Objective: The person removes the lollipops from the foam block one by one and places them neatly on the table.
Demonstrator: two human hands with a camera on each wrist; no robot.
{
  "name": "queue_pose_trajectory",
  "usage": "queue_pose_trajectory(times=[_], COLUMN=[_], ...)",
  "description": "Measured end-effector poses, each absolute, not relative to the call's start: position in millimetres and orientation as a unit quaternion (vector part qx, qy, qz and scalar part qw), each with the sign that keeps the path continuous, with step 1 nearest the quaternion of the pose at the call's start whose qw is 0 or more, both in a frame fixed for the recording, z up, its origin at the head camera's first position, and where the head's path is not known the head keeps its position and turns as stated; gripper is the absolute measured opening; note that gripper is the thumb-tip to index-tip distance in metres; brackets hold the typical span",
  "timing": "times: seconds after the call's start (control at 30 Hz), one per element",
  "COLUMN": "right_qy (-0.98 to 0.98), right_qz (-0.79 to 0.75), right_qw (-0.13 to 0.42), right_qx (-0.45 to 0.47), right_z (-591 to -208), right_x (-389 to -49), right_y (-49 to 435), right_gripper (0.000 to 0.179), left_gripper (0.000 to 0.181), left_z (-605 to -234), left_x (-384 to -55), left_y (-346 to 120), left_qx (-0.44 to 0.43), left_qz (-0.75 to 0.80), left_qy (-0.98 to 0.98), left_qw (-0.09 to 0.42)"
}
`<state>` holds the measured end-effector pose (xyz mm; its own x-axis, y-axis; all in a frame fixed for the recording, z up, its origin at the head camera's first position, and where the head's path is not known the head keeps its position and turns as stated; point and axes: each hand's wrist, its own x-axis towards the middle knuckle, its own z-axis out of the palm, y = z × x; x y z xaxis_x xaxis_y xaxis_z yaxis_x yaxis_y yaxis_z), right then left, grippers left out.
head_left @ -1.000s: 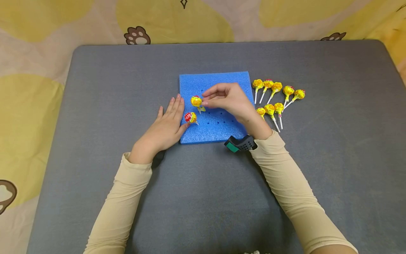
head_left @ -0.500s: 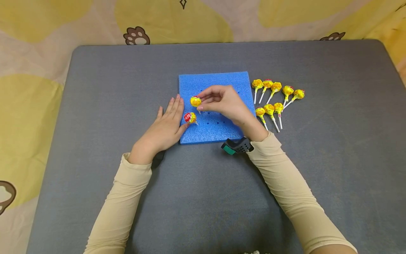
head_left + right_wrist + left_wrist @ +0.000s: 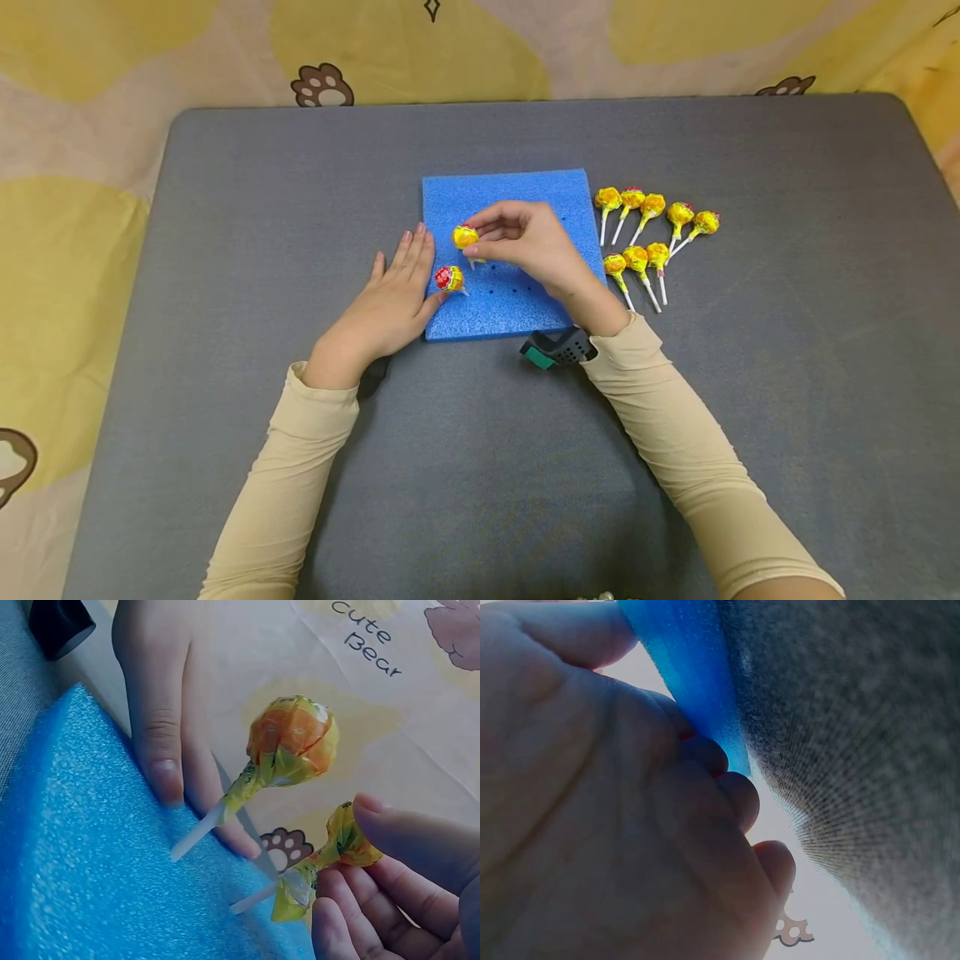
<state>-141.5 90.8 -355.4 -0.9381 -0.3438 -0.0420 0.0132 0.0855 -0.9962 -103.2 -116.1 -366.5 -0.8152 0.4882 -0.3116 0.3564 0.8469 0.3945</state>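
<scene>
A blue foam board (image 3: 517,315) with rows of small holes lies on the grey table. My left hand (image 3: 390,304) rests along its left edge with fingers straight. Near the left thumb a lollipop (image 3: 450,278) in red and yellow wrapping stands on its white stick in the foam. Just beyond it, my right hand (image 3: 525,242) pinches the wrapped head of a second, yellow lollipop (image 3: 464,237) between thumb and fingers. In the right wrist view that held lollipop (image 3: 341,840) leans, its stick end meeting the foam; whether it sits in a hole I cannot tell.
To the right of the board lie several more yellow lollipops (image 3: 653,206) in two loose groups, sticks toward the near side. A patterned yellow and cream cloth (image 3: 420,54) hangs behind the table's far edge. A dark band (image 3: 562,346) is on my right wrist.
My right hand has shifted slightly left and closed its thumb and fingers further over the second lollipop's head. The left hand and the front lollipop have hardly moved.
</scene>
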Motion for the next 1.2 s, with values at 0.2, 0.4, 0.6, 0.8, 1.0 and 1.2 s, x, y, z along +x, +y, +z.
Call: queue_pose_trajectory(times=[0.2,0.4,0.6,0.8,1.0,1.2], right_qy=[0.721,0.694,0.657,0.638,0.639,0.629], right_qz=[-0.674,-0.707,-0.745,-0.761,-0.761,-0.770], right_qw=[0.122,0.108,0.098,0.101,0.097,0.093], right_qx=[-0.101,-0.082,-0.063,-0.058,-0.055,-0.049], right_z=[-352,-352,-354,-355,-353,-351], right_x=[-142,-143,-138,-132,-123,-118], right_y=[94,101,116,133,151,162], right_gripper=[0.028,0.024,0.017,0.016,0.016,0.017], left_gripper=[0.071,0.071,0.072,0.071,0.070,0.070], left_z=[-367,-367,-368,-369,-368,-368], left_x=[-103,-103,-103,-103,-104,-105], left_y=[-117,-115,-113,-113,-113,-113], left_qx=[0.222,0.220,0.225,0.227,0.231,0.233], left_qz=[0.157,0.158,0.162,0.162,0.163,0.161], left_qy=[0.940,0.941,0.939,0.939,0.938,0.939], left_qw=[0.206,0.201,0.202,0.201,0.199,0.196])
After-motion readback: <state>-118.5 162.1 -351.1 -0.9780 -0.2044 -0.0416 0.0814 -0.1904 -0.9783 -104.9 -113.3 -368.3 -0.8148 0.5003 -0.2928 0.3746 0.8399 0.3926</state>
